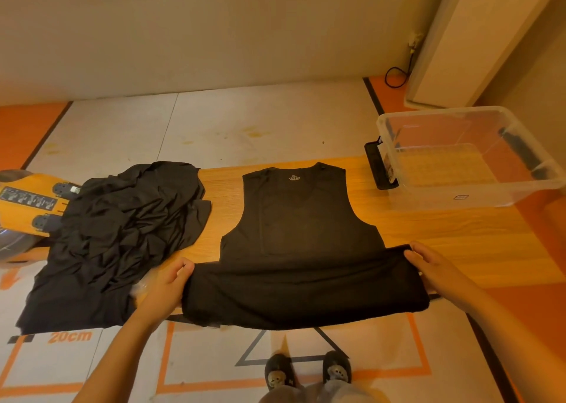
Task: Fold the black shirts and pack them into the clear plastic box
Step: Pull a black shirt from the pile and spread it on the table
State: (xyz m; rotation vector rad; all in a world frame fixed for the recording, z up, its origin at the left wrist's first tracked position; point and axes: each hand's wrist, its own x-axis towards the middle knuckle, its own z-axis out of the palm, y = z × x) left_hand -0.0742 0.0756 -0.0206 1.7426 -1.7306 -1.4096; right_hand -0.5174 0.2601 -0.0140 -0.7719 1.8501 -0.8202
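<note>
Fabric along the bottom of a black sleeveless shirt (300,228) is being drawn up and over at the near edge of the counter (428,225), while the upper part is lying flat on the wood with its neckline pointing away from the person (a small printed label is showing inside the collar, too small to read). The left hand (170,283) is pinching the left lower corner of the shirt between thumb and curled fingers, and the right hand (428,264) is grasping the right lower corner in the same way, so the hem is stretching in a thick dark band between them. A heap of black shirts (122,234) is lying crumpled at the left end of the counter, just beside the flat shirt and spilling past the near edge. The clear plastic box (459,199) is sitting at the far right end, well apart from the shirt, its opening facing up. A yellow device (27,202) is standing left of the heap, and two slippers (307,372) are standing on the orange-marked floor (214,366) below.
</note>
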